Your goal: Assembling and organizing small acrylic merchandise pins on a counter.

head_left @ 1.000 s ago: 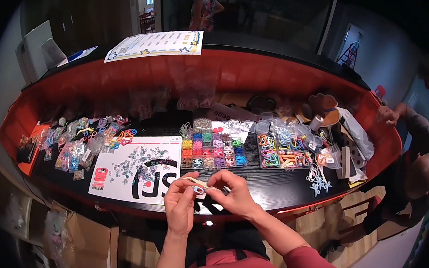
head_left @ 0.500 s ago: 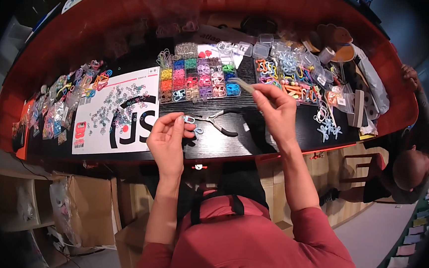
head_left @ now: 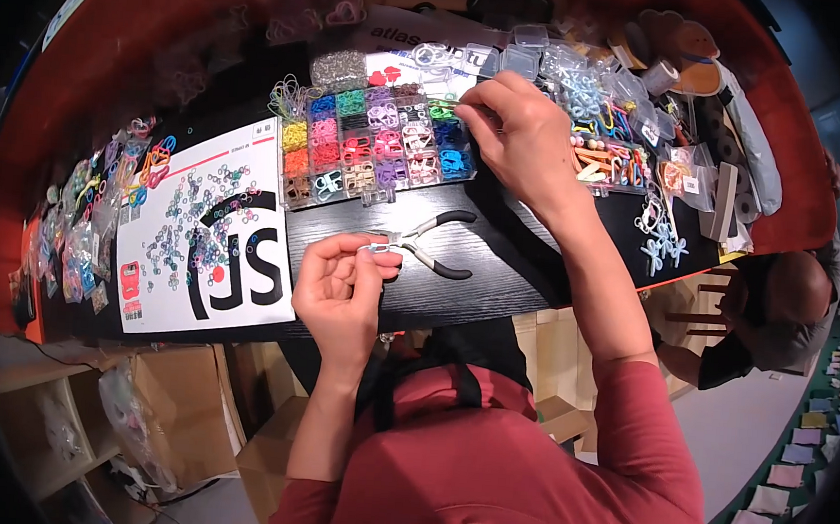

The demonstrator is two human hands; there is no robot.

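Metal pliers (head_left: 408,243), one; wearer's hands (head_left: 337,278), two

Craft wkshp, compartment box (head_left: 378,197) w/ coloured pcs (head_left: 326,127), pliers (head_left: 410,242), loose beads (head_left: 203,237)

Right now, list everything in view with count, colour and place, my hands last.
table: one, black, middle
sorting box: one, clear with many-coloured clips, table's centre
second box: one, clear with mixed pieces, right
pliers: one, black-handled, centre front
sheet: one, white, left of sorting box
beads: too many to count, mixed, on sheet
small bags: several, mixed colours, table's left
roll: one, white, back right
cardboard boxes: several, brown, below table
other person: one, grey top, far right
held clip: one, pale, in left hand
left hand: one, bare, near pliers
right hand: one, bare, over sorting box's right side, grip unclear
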